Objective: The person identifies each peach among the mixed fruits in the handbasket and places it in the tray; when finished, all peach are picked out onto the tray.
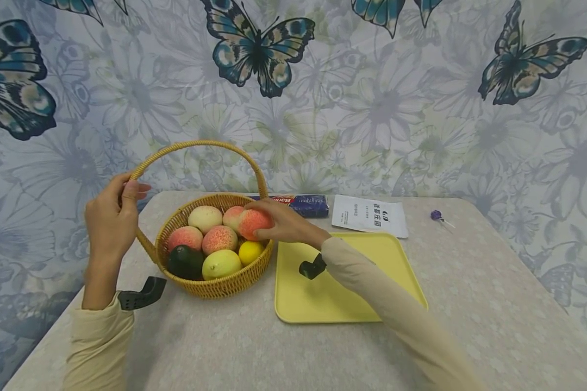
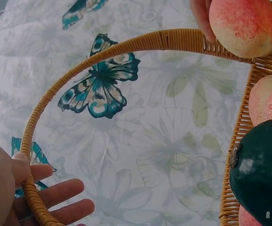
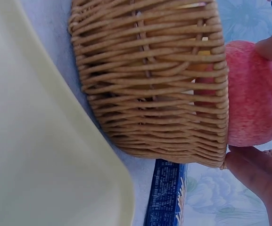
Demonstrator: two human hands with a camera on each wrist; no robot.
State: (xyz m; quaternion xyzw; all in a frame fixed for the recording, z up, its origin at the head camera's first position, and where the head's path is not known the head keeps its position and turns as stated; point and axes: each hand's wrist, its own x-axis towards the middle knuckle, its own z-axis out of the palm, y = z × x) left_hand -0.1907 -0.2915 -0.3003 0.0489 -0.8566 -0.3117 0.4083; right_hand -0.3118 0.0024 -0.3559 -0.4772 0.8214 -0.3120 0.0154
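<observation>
A wicker basket (image 1: pixel 215 290) holds several peaches, a dark green avocado (image 1: pixel 186 262), a pale yellow fruit (image 1: pixel 222 264) and a small yellow lemon (image 1: pixel 250 253). My left hand (image 1: pixel 112 217) holds the left side of its arched handle (image 2: pixel 121 47), thumb on one side and fingers behind. At the basket's right rim my right hand (image 1: pixel 291 222) grips a red peach (image 1: pixel 255 224) between thumb and fingers. In the right wrist view this peach (image 3: pixel 253 94) stands above the rim, with the thumb on one side and fingers on the other.
Right of the basket lies a yellow tray (image 1: pixel 342 282), partly under my right forearm. Behind are a blue package (image 1: pixel 310 206) and a white packet (image 1: pixel 369 214) with dark print. A small purple item (image 1: pixel 436 215) lies farther right. A butterfly-patterned cloth (image 1: pixel 372 136) hangs behind the table.
</observation>
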